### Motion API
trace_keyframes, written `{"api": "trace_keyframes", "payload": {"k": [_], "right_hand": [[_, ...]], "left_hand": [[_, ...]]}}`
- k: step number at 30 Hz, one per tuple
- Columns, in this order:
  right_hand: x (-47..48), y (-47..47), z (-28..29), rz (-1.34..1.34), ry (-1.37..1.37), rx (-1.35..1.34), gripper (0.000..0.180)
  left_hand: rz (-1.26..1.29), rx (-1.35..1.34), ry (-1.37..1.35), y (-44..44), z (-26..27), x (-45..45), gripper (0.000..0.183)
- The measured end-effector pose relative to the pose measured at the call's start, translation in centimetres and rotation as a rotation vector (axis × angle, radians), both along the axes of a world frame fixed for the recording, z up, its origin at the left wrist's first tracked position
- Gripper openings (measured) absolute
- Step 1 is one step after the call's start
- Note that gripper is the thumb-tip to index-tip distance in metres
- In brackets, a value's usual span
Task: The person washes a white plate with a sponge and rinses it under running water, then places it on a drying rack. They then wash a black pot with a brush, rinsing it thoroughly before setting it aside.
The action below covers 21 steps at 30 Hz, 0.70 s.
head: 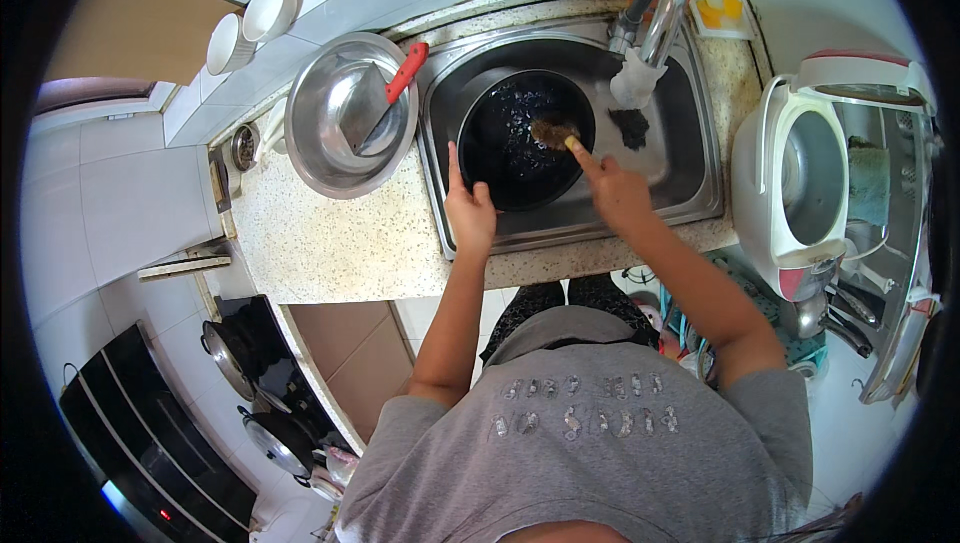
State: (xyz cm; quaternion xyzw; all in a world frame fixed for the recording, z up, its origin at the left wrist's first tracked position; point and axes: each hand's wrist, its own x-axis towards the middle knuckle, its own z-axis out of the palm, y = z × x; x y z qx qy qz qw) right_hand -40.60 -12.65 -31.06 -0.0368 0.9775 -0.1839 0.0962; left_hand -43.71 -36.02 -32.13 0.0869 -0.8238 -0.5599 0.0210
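A black pan or basin (pixel 495 160) with water in it rests tilted inside the stainless steel sink (pixel 679 175). My left hand (pixel 470 213) grips its near left rim, fingers along the outer wall and thumb at the edge. In my right hand (pixel 616 186) is a brown-bristled scrub brush (pixel 553 134), its bristles against the pan's inner surface near the right side. The fingers cover most of the brush's handle. Above the sink curves a metal faucet (pixel 675 10) with white cloth (pixel 637 79) around its spout. A dark scouring pad (pixel 628 127) lies on the sink bottom.
Left of the sink, a cleaver (pixel 367 115) with a red handle lies across a steel bowl (pixel 322 160) on the speckled counter (pixel 337 250). An open rice cooker (pixel 750 160) stands at the right. Lidded pans (pixel 277 442) sit on the stove, lower left.
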Motion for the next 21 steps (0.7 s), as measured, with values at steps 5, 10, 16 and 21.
{"api": "trace_keyframes", "payload": {"k": [5,10,16,21], "right_hand": [[1.8,-3.4,-2.2,-0.238,-0.273,-0.569,0.046],[-3.8,-1.5,-1.5,-0.056,-0.254,-0.15,0.045],[-7.2,-0.3,2.1,0.337,0.108,0.223,0.059],[-4.4,-0.1,1.7,0.112,-0.046,0.152,0.06]], "left_hand": [[-0.038,-0.112,-0.008,0.6,0.4,-0.2,0.074],[0.001,0.092,-0.193,0.4,0.6,0.1,0.075],[-0.042,0.082,-0.304,0.8,1.5,0.1,0.075],[0.006,0.188,-0.264,0.1,0.0,-0.3,0.073]]}}
